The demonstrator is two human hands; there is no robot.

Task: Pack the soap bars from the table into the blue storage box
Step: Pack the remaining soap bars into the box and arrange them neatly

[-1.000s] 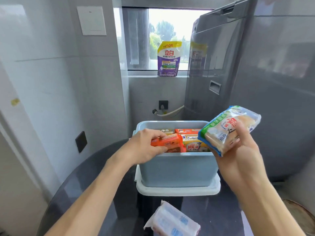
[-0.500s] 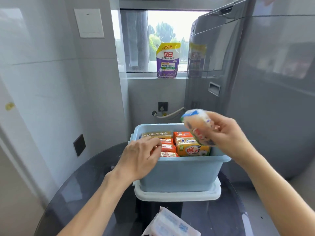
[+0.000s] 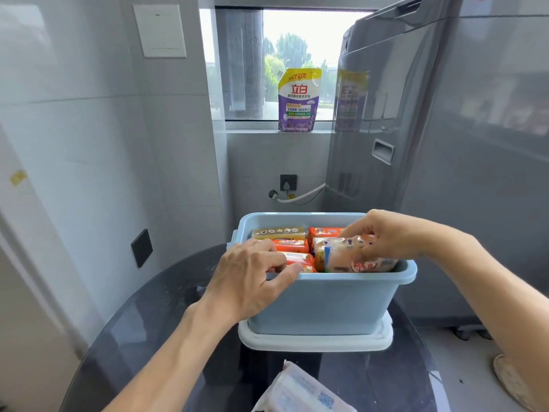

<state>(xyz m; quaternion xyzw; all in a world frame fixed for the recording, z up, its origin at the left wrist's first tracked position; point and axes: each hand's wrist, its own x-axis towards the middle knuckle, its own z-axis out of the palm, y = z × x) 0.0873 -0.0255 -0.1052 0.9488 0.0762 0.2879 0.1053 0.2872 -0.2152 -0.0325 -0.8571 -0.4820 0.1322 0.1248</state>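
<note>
The blue storage box [image 3: 323,304] stands on its white lid [image 3: 315,341] on a dark round glass table [image 3: 166,316]. Several wrapped soap bars fill it: orange ones [image 3: 292,246] on the left, a yellowish one [image 3: 279,233] at the back. My right hand [image 3: 383,236] grips a clear-wrapped soap bar [image 3: 344,257] and presses it into the box's right side. My left hand [image 3: 249,278] rests on the box's near left rim, fingers curled onto an orange bar. Another wrapped soap pack [image 3: 300,391] lies on the table at the bottom edge.
A grey washing machine [image 3: 416,144] stands right behind the box. A purple detergent pouch [image 3: 298,101] sits on the window sill. Tiled walls close in the left side, with a dark wall socket [image 3: 142,247]. A hose [image 3: 300,197] runs along the back wall.
My right hand has come down from above the box and pushed its soap bar in among the others. My left hand has slid onto the near rim.
</note>
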